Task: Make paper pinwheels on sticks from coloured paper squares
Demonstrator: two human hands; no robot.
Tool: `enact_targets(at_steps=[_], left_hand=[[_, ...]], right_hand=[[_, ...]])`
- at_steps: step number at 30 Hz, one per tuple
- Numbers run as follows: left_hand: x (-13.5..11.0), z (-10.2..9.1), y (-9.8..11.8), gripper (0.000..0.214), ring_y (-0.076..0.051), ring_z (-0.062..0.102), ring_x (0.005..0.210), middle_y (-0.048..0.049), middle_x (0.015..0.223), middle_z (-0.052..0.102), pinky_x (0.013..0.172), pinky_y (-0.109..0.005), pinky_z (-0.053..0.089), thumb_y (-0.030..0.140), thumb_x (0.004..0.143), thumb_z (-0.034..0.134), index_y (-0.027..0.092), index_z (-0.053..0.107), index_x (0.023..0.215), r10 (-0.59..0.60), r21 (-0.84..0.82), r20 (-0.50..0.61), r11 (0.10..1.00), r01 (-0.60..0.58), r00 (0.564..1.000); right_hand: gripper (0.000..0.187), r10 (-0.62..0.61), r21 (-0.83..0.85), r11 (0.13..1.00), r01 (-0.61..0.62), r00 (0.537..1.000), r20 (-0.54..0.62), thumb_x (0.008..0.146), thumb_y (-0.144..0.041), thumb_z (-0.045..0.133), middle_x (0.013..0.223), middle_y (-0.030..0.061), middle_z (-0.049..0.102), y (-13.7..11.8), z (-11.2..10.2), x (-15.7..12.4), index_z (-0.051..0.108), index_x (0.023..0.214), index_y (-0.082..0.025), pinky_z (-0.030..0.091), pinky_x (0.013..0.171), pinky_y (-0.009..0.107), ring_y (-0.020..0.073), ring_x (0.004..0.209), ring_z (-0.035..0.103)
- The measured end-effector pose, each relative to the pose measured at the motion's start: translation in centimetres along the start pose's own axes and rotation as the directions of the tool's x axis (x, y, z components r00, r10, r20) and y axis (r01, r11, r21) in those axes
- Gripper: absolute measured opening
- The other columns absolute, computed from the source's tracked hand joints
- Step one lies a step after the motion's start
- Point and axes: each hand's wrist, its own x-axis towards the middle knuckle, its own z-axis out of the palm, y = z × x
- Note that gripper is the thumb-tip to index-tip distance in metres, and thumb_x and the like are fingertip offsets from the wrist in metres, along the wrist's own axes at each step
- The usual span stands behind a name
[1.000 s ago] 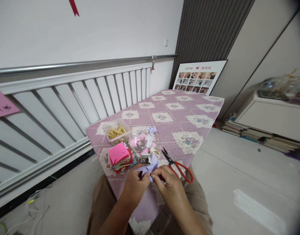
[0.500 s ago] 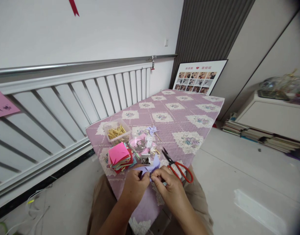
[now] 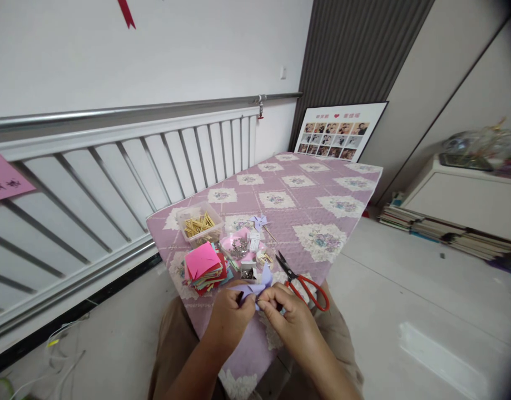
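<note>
A lilac paper pinwheel (image 3: 255, 288) is pinched in my left hand (image 3: 232, 311), its folded blades standing up between my fingers. My right hand (image 3: 286, 308) is closed at the pinwheel's right side, thumb and forefinger pinching a tiny item too small to name. Just beyond them sits a small white box (image 3: 249, 271) with dark metal bits inside. Red-handled scissors (image 3: 301, 280) lie right of my right hand, blades pointing away. To the left is a stack of coloured paper squares (image 3: 203, 264), pink on top.
A clear plastic box (image 3: 199, 222) holds gold-coloured sticks. Near it are a dish of small metal pieces (image 3: 238, 247), a round container (image 3: 264, 258) and a finished lilac pinwheel on a stick (image 3: 259, 223). A white radiator (image 3: 155, 161) borders the table's left side.
Both hands stay almost in place around the pinwheel. My right fingers have shifted very slightly; the things on the table have not moved.
</note>
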Motion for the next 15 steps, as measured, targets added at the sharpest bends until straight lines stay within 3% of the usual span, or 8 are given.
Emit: enact_targets(at_steps=[4, 15], left_hand=[[-0.06, 0.01, -0.19, 0.017, -0.017, 0.064, 0.077, -0.0057, 0.084, 0.07, 0.072, -0.025, 0.045, 0.014, 0.073, 0.051, 0.015, 0.068, 0.072, 0.025, -0.003, 0.004, 1.0, -0.025, 1.0], [-0.15, 0.12, -0.82, 0.021, -0.017, 0.063, 0.075, -0.0045, 0.08, 0.068, 0.071, -0.026, 0.046, 0.013, 0.073, 0.051, 0.014, 0.07, 0.081, 0.069, 0.009, -0.03, 0.998, -0.069, 0.997]], right_hand=[[0.018, 0.021, 0.039, 0.999, -0.021, 0.999, 0.024, 0.087, -0.023, 0.052, 0.068, -0.0022, 0.045, -0.08, -0.14, -0.05, 0.054, 0.069, -0.02, 0.034, 0.061, 0.026, 0.0155, 0.065, 0.046], [0.019, 0.102, 0.114, 0.988, -0.104, 0.995, 0.025, 0.084, -0.026, 0.052, 0.066, -0.0026, 0.043, -0.72, -0.3, 0.2, 0.053, 0.065, -0.02, 0.033, 0.061, 0.026, 0.0157, 0.064, 0.043]])
